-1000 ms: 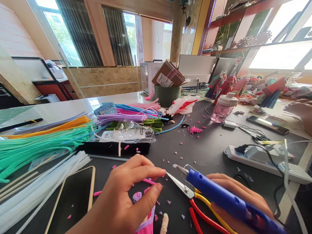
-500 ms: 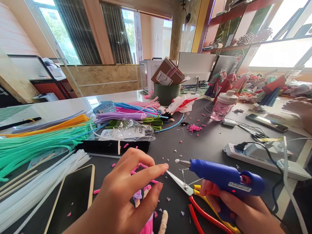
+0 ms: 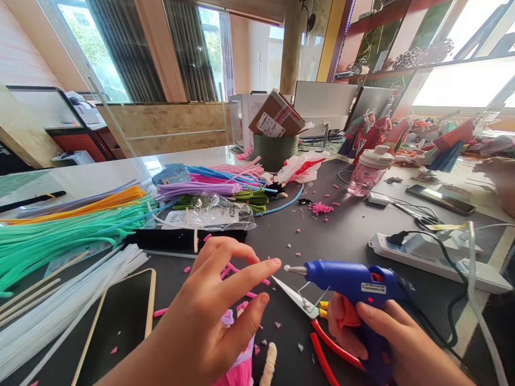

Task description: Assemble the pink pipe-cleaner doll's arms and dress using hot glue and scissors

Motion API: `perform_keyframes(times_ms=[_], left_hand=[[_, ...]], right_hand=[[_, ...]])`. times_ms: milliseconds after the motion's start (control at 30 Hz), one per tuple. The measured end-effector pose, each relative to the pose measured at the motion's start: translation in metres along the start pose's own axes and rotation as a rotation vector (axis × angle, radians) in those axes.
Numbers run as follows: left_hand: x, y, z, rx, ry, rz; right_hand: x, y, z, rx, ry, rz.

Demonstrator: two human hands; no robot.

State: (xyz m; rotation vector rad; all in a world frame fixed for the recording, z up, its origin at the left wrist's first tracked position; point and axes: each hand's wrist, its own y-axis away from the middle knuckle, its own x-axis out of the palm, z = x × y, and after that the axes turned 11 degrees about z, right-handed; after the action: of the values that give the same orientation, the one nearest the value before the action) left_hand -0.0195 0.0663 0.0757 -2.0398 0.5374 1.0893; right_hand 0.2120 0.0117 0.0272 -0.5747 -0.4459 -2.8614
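My right hand [image 3: 386,327] is wrapped around a blue hot glue gun [image 3: 341,276]. A small pale blob sits on its metal nozzle, which points left, and a red light glows on its body. Just left of the nozzle is the outstretched index finger of my left hand [image 3: 213,300], close to the tip; its thumb is held apart, and nothing shows between them. Under my left hand lies a pink and purple fuzzy piece [image 3: 241,370], partly hidden. Scissors [image 3: 293,297] with pointed silver blades and red handles lie beneath the glue gun. A cream fuzzy stick [image 3: 269,364] rests nearby.
Bundles of green [image 3: 80,230], white [image 3: 72,311] and purple pipe cleaners [image 3: 197,190] cover the left side, beside a phone [image 3: 120,321]. Pink scraps [image 3: 322,208] dot the dark table. A power strip [image 3: 434,262] with cables and a pink bottle [image 3: 368,171] are at right.
The glue gun has moved a little left and levelled out, bringing its nozzle nearer my left index finger. My left hand has risen slightly, keeping much the same pose.
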Motion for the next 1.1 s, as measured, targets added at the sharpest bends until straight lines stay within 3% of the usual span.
perform_keyframes(times_ms=[467, 767, 1100], left_hand=[[0.0049, 0.0, 0.0029, -0.006, -0.086, 0.024], [0.0055, -0.0016, 0.0057, -0.002, -0.084, 0.02], [0.0078, -0.0024, 0.0079, -0.008, -0.06, 0.027]], right_hand=[[0.0012, -0.0027, 0.0015, -0.008, 0.031, 0.071], [0.0019, -0.003, 0.0013, -0.018, 0.047, 0.014], [-0.0057, -0.0061, -0.0027, -0.019, 0.037, 0.043]])
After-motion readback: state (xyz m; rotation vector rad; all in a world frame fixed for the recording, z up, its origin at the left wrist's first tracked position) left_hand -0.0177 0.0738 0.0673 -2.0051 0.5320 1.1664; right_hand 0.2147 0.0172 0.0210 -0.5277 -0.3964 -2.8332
